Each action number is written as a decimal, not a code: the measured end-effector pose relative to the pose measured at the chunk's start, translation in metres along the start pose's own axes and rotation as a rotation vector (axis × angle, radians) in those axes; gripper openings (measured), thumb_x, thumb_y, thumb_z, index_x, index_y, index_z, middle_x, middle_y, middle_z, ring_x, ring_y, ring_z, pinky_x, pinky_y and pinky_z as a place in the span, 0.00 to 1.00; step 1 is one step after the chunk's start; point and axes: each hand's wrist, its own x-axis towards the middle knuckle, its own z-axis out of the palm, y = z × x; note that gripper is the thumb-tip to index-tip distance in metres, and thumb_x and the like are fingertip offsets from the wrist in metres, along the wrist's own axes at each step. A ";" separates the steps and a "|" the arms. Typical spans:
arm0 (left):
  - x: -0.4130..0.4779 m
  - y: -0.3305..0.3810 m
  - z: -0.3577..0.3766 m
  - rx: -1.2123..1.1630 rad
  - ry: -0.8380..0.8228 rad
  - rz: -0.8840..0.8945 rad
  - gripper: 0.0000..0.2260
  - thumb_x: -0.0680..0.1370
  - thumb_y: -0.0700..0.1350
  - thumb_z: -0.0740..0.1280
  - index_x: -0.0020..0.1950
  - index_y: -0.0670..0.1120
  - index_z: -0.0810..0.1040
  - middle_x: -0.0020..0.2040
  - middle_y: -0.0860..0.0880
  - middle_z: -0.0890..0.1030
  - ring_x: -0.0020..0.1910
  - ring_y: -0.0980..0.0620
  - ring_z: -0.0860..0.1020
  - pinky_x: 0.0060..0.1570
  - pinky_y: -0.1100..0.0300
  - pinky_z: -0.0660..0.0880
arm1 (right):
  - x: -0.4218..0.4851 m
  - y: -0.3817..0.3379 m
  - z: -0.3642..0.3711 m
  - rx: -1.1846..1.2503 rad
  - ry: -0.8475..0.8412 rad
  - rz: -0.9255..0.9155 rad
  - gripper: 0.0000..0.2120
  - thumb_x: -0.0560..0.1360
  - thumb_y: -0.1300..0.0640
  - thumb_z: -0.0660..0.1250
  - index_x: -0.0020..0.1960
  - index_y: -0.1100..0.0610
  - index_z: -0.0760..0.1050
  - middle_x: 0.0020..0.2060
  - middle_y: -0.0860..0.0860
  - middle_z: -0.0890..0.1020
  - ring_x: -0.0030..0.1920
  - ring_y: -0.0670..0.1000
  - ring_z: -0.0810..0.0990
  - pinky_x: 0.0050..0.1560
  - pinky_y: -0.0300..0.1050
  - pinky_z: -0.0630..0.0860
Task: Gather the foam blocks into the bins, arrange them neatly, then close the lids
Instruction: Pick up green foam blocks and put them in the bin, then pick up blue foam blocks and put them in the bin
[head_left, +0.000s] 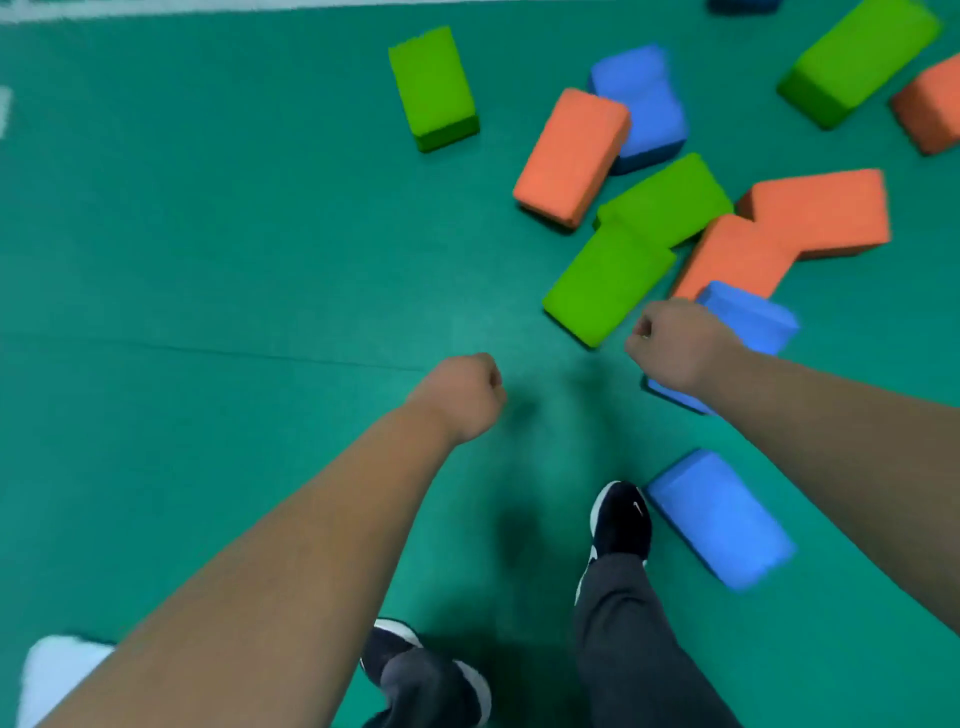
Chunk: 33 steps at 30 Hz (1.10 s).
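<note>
- Mostly, the foam blocks lie loose on the green floor (208, 260), crowded toward its far right side.
- Left hand (462, 395) is curled into a fist, holding nothing, above bare floor.
- Right hand (675, 343) is likewise fisted with nothing in it, over part of a blue block (756, 319); whether it touches the block, I cannot tell.
- Just beyond, a green block (608, 283) touches a second green block (670, 200), with two orange blocks (821, 208) pressed together beside them.
- Farther off, an orange block (571, 156) overlaps a blurred blue block (641, 98); a lone green block (434, 85) sits apart toward the left.
- Another blue block (719, 517) lies just beside the right shoe (621, 519).
</note>
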 end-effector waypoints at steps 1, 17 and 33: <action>0.012 0.025 0.004 0.033 -0.014 0.031 0.12 0.81 0.47 0.61 0.60 0.46 0.79 0.58 0.44 0.83 0.57 0.41 0.80 0.50 0.58 0.74 | 0.000 0.026 -0.007 0.025 0.010 0.023 0.14 0.77 0.54 0.64 0.46 0.64 0.82 0.48 0.66 0.84 0.51 0.64 0.82 0.51 0.53 0.77; 0.143 0.194 0.187 0.413 -0.299 0.332 0.12 0.81 0.46 0.62 0.58 0.43 0.81 0.58 0.42 0.83 0.57 0.40 0.80 0.54 0.52 0.78 | -0.051 0.272 0.125 0.207 -0.075 0.476 0.15 0.77 0.53 0.66 0.55 0.64 0.81 0.54 0.65 0.82 0.56 0.65 0.80 0.56 0.53 0.78; 0.263 0.200 0.245 -0.061 -0.180 0.065 0.37 0.74 0.56 0.77 0.75 0.43 0.64 0.60 0.50 0.74 0.56 0.49 0.77 0.57 0.55 0.76 | -0.034 0.291 0.282 0.127 -0.368 0.654 0.47 0.64 0.37 0.80 0.74 0.52 0.63 0.67 0.55 0.73 0.68 0.62 0.72 0.64 0.59 0.71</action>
